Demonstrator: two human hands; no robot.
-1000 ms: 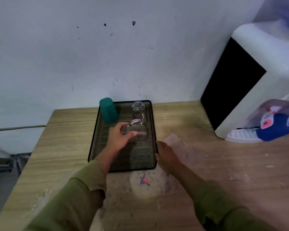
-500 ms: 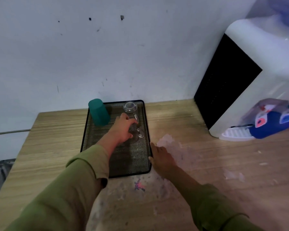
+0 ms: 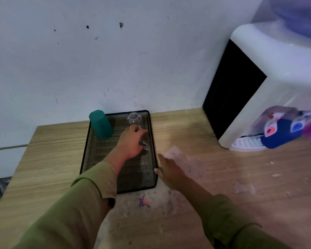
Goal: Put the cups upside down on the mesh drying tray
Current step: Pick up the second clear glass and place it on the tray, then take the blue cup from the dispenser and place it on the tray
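A black mesh drying tray [image 3: 92,159] lies on the wooden table against the wall. A green plastic cup [image 3: 101,124] stands upside down in its far left corner. A clear glass cup [image 3: 134,118] stands upside down in the far right corner. My left hand [image 3: 131,141] is over the tray's right side, closed on a second clear glass cup with a handle [image 3: 144,143], which rests on the mesh just in front of the first glass. My right hand [image 3: 169,169] lies flat on the table, touching the tray's near right edge.
A white water dispenser [image 3: 269,83] with a blue tap panel [image 3: 280,132] stands at the right against the wall. The table [image 3: 223,177] has worn pale patches and a small ink mark [image 3: 144,202]. Its left edge drops off beside a cable [image 3: 7,148].
My left hand has carried the handled glass cup further back and right on the tray and lowered it onto the mesh. My right hand stays at the tray's edge.
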